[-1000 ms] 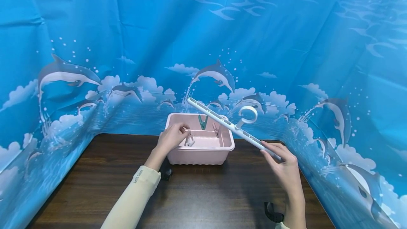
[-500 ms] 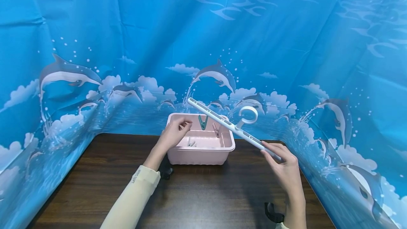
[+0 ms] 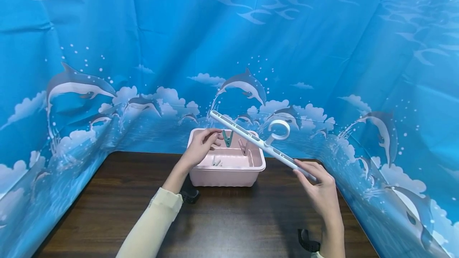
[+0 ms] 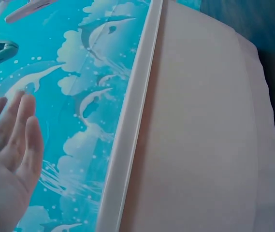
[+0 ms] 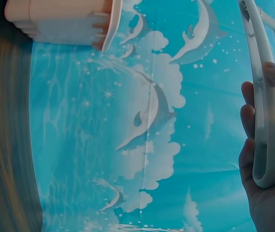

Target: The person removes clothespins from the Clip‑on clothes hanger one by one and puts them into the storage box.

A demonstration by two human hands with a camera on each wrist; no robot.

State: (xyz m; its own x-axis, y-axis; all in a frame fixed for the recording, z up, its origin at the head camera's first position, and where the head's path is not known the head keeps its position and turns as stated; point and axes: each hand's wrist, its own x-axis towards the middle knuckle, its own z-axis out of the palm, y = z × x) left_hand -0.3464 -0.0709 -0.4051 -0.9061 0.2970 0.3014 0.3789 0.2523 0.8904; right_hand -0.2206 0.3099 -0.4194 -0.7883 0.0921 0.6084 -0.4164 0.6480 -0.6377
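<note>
Gripping hanger (image 3: 264, 145) nr lower R end w/ R hand (image 3: 318, 178), w/ long axis tilted up to L, across tub (image 3: 226, 177) in head view. Holding nothing w/ L hand (image 3: 201, 146), loosely extended just L of green clip (image 3: 228, 142) (prob. hung from hanger), nearer it than R.

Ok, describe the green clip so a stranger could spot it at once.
On the dark table, find the pink tub, with a white hanger slanting above it. Just below the hanger, close to the left hand, is the green clip; colour sets it apart from the pink clip to its right in the head view.
</note>
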